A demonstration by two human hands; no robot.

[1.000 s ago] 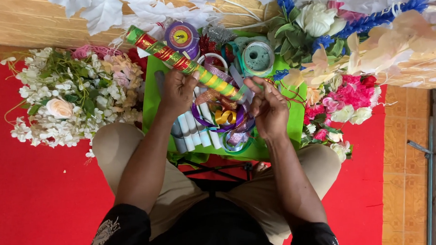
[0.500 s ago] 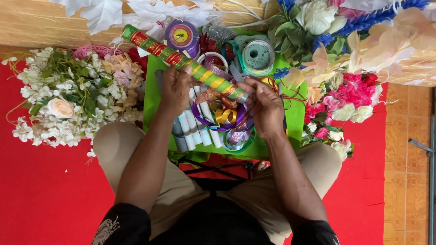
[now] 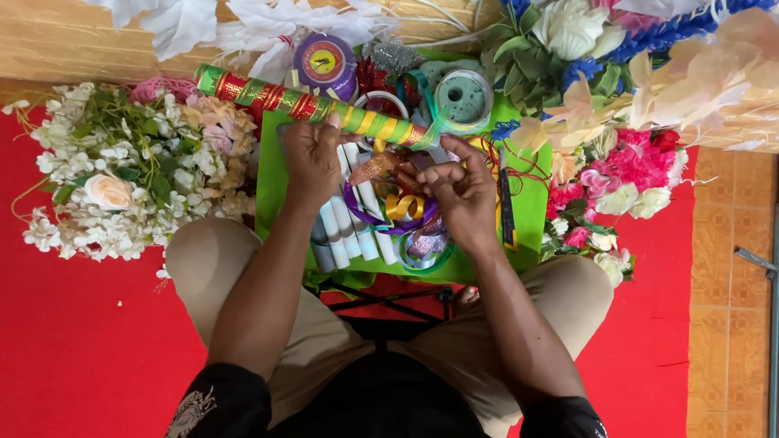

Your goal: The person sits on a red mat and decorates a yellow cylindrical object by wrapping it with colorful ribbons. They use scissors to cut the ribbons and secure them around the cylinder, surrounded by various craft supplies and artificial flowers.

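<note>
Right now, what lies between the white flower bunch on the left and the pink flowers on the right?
In the head view, the green tray with white rolls, ribbons and both hands, left hand and right hand.

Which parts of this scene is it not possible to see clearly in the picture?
Head view only:
- Palm and fingertips of the left hand: hidden behind its own back.
- Striped stick: its middle is covered by that hand.
- White rolls: upper ends under both hands.
- Right hand: what it pinches is too small.
- White leaves: cut by the top edge.
</note>
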